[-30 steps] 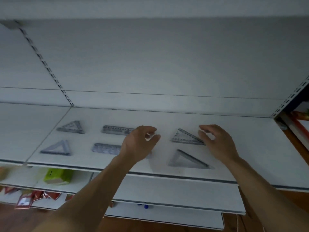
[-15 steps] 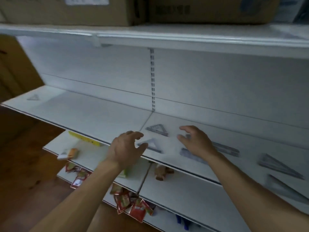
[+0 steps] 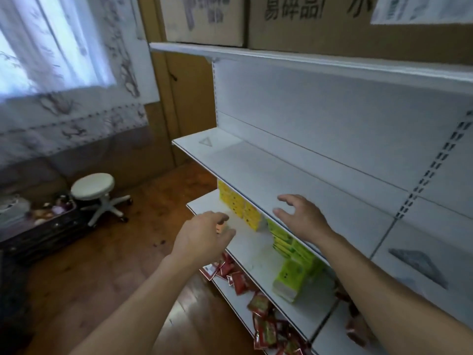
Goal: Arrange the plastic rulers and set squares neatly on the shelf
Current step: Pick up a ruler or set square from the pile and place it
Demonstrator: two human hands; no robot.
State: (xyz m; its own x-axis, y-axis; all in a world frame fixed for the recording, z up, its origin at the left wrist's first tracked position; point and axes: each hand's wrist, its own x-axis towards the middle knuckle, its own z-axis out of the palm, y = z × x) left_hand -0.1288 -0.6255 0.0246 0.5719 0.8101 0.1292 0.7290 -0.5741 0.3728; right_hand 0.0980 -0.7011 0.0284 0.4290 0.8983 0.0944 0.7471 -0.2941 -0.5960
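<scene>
A white shelf (image 3: 256,170) runs from the far left toward the lower right. One small clear set square (image 3: 205,142) lies alone at its far left end. Another grey set square (image 3: 419,262) lies on the shelf section at the right edge of view. My right hand (image 3: 299,216) hovers over the bare middle of the shelf, fingers spread, holding nothing. My left hand (image 3: 202,237) is out in front of the shelf edge, above the lower shelf, fingers loosely apart and empty.
Yellow packs (image 3: 238,206) and green packs (image 3: 291,265) stand on the lower shelf, with red sachets (image 3: 263,321) below. Cardboard boxes (image 3: 307,19) sit on the top shelf. A white stool (image 3: 94,190) and a dark case (image 3: 38,221) stand on the wooden floor at left.
My view has swung left along the shelf, away from the arranged rulers and set squares. Both hands moved left with it and stayed empty.
</scene>
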